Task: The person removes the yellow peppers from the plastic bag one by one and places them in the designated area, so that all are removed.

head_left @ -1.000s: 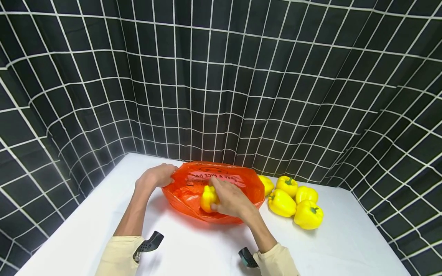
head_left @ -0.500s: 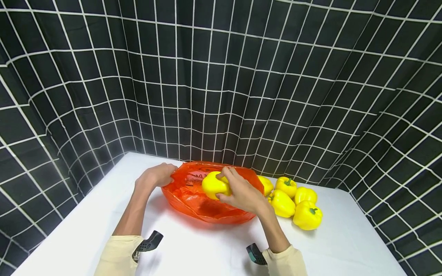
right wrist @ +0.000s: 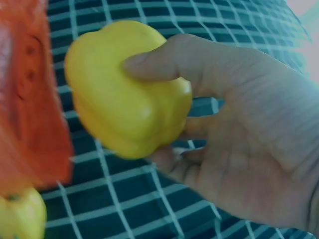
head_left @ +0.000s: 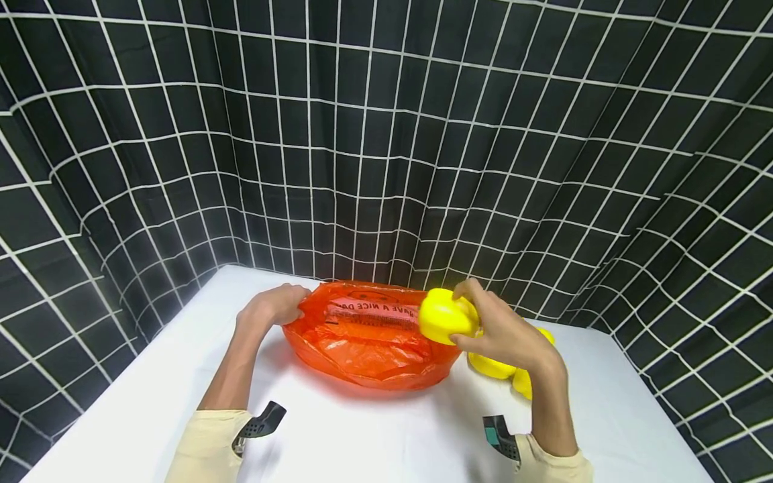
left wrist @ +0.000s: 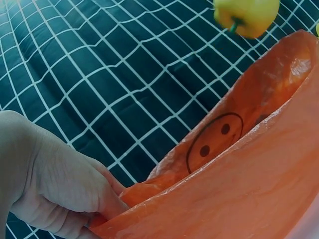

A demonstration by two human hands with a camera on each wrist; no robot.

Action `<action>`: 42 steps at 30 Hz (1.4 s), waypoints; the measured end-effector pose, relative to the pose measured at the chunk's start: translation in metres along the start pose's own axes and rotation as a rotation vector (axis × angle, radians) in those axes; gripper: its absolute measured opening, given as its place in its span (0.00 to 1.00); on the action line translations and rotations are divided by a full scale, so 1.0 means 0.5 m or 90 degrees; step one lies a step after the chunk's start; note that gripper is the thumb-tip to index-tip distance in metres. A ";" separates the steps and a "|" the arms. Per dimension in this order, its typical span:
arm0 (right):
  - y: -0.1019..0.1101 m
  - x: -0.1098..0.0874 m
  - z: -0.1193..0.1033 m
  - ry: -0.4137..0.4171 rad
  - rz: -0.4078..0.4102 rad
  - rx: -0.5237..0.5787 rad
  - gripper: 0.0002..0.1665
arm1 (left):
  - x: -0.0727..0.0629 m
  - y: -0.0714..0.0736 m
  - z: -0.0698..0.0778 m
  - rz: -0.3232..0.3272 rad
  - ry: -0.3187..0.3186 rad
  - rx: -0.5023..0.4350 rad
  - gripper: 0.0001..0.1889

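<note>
My left hand [head_left: 274, 307] grips the left rim of an orange-red plastic bag [head_left: 362, 365], which lies with its mouth held wide. In the left wrist view, the fingers of that hand [left wrist: 70, 181] are partly hidden by the bag's edge [left wrist: 239, 184]. A yellow bell pepper [head_left: 443, 315] is held up at the bag's right rim by my right hand [head_left: 504, 332]. The right wrist view shows the thumb across the front of this pepper [right wrist: 119, 94] and fingers behind it. Inside the bag, printed lettering shows and no pepper can be seen.
More yellow bell peppers [head_left: 492, 365] lie on the white table [head_left: 362, 436] right of the bag, mostly hidden behind my right hand. A black curtain with a white grid [head_left: 386, 168] surrounds the table's back and sides.
My right hand has lifted the bell pepper up out of the bag and carried it rightward to the bag's right rim. The left hand has kept its grip in place.
</note>
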State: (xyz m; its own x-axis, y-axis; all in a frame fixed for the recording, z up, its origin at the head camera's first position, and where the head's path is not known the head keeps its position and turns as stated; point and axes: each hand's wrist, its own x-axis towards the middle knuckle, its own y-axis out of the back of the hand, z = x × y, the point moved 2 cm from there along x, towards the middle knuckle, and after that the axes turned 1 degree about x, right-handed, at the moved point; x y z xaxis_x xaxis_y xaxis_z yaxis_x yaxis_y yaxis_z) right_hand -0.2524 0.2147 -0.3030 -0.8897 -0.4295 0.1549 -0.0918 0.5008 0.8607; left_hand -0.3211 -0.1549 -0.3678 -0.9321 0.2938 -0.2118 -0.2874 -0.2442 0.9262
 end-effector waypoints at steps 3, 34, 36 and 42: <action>0.028 -0.025 0.023 -0.038 -0.018 0.002 0.47 | -0.002 0.003 -0.002 -0.001 0.009 -0.011 0.20; -0.072 -0.008 0.121 -0.465 -0.255 -0.202 0.58 | -0.003 0.000 -0.002 -0.002 0.008 -0.011 0.19; -0.074 -0.004 0.115 -0.457 -0.261 -0.197 0.56 | -0.003 0.000 -0.002 0.000 0.009 -0.012 0.19; -0.074 0.002 0.109 -0.445 -0.272 -0.192 0.43 | -0.002 0.002 -0.003 0.001 0.003 -0.012 0.19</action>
State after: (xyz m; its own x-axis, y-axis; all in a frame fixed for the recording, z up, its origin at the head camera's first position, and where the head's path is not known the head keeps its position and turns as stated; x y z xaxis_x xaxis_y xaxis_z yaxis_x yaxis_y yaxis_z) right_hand -0.2741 0.2370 -0.3610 -0.8856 0.0738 -0.4585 -0.4461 0.1396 0.8840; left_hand -0.3206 -0.1572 -0.3670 -0.9335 0.2890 -0.2122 -0.2902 -0.2615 0.9205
